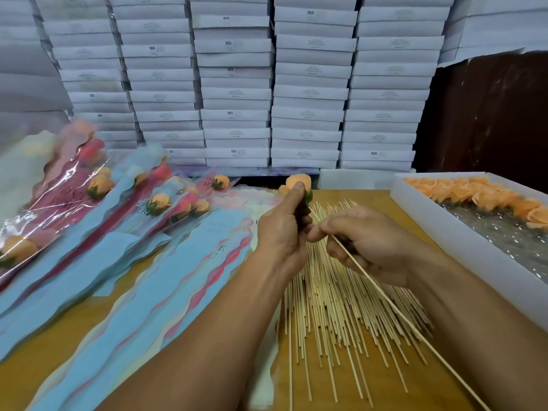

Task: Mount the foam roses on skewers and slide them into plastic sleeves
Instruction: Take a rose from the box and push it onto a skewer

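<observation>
Orange foam rose (297, 182) with green calyx, raised above table's far edge; thin wooden skewer (394, 307) slanting from its base toward near right corner

Loose thin wooden skewers (335, 307) are lying on the wooden table (382, 203) under both hands. Flat blue plastic sleeves (166, 280) are lying left of the left hand (281, 232); a shallow white cardboard tray (462, 232) is sitting right of the right hand (367, 241).
</observation>
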Tool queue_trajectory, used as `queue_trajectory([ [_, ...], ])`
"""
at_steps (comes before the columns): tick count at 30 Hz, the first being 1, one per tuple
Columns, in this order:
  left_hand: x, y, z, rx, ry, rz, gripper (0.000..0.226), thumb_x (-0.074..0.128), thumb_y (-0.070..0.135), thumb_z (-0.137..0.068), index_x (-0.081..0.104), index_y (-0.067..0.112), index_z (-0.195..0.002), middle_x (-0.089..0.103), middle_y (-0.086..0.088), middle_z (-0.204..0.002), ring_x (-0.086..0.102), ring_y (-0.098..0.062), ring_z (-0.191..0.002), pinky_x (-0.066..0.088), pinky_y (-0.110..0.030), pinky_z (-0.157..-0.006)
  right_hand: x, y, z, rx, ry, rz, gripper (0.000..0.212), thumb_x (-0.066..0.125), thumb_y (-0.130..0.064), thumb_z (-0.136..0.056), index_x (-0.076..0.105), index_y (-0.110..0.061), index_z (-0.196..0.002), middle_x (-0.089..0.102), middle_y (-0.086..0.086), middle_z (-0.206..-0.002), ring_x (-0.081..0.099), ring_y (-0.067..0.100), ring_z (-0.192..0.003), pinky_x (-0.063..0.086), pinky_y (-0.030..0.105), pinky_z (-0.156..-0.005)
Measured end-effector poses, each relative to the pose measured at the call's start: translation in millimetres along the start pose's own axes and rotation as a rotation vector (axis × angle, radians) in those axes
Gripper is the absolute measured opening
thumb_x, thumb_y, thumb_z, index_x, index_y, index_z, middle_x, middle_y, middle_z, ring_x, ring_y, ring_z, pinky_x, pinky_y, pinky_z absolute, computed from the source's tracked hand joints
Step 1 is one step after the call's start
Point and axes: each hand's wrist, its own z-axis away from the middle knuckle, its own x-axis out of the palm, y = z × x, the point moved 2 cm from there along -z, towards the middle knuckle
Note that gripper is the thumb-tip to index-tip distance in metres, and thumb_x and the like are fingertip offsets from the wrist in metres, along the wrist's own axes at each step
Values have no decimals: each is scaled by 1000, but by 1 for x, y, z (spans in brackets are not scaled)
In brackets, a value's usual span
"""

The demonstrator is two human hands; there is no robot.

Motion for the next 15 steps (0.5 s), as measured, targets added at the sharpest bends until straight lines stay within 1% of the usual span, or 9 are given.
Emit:
queue_trajectory([
  [3, -3, -2, 1, 35, 40, -218, 37, 62, 41, -96, 63, 5, -85, 52, -1, -66, 48, -13, -54, 45, -27, -55, -9, 1, 0, 77, -30, -105, 29, 53, -16, -101, 78, -6, -90, 53, 6, -55, 37, 7, -32, 23, 16, -29],
  [5, 0, -2, 1, 8, 81, -409, 48, 49, 51, -100, 59, 5, -92, 54, -5, -72, 52, -18, -60, 47, -32, -59, -13, 4, -3, 105, 13, -159, 28, 53, -18, -102, 74, 0, -100, 54, 6, -55, 36, 6, -32, 24, 16, -28],
  [6, 2, -1, 2, -4, 92, -496, 48, 44, 52, -102, 56, 6, -96, 57, -9, -76, 54, -20, -62, 49, -32, -60, -15, 6, -4, 116, 45, -170, 28, 53, -20, -102, 73, 0, -103, 54, 5, -55, 35, 6, -32, 23, 16, -27],
  [8, 10, 3, 0, -4, 65, -696, 36, 45, 42, -103, 56, 8, -104, 63, -14, -89, 57, -23, -73, 48, -34, -66, -19, 9, -7, 125, 110, -165, 27, 51, -24, -104, 70, -5, -107, 53, 3, -55, 32, 5, -32, 21, 15, -28],
  [10, 19, 10, -3, 16, -20, -863, 20, 51, 24, -100, 58, 7, -104, 60, -14, -89, 53, -27, -80, 44, -35, -68, -23, 12, -9, 124, 160, -146, 27, 48, -27, -105, 69, -9, -110, 52, 2, -53, 30, 5, -32, 19, 15, -28],
  [12, 18, 24, -11, 44, -83, -1071, 16, 53, 17, -97, 60, 3, -104, 61, -15, -89, 57, -28, -80, 45, -34, -66, -25, 15, -10, 131, 186, -113, 28, 46, -28, -107, 68, -11, -111, 51, 1, -53, 29, 6, -32, 19, 16, -29],
  [13, 13, 33, -16, 69, -100, -1199, 16, 55, 15, -96, 61, 0, -101, 63, -16, -88, 60, -28, -79, 46, -32, -65, -25, 17, -11, 138, 192, -91, 29, 45, -28, -107, 69, -12, -111, 50, 0, -52, 28, 6, -33, 20, 16, -29],
  [14, 5, 45, -21, 103, -112, -1340, 14, 56, 11, -94, 61, -1, -91, 62, -16, -81, 59, -27, -73, 45, -30, -62, -26, 18, -11, 143, 197, -71, 30, 44, -28, -107, 69, -12, -110, 50, 0, -52, 28, 7, -33, 20, 17, -29],
  [15, -8, 56, -26, 149, -99, -1497, 17, 55, 8, -92, 56, 1, -76, 55, -12, -69, 53, -23, -63, 40, -26, -57, -26, 19, -11, 146, 201, -51, 31, 43, -28, -108, 69, -12, -110, 50, -1, -51, 28, 7, -33, 20, 17, -29],
])
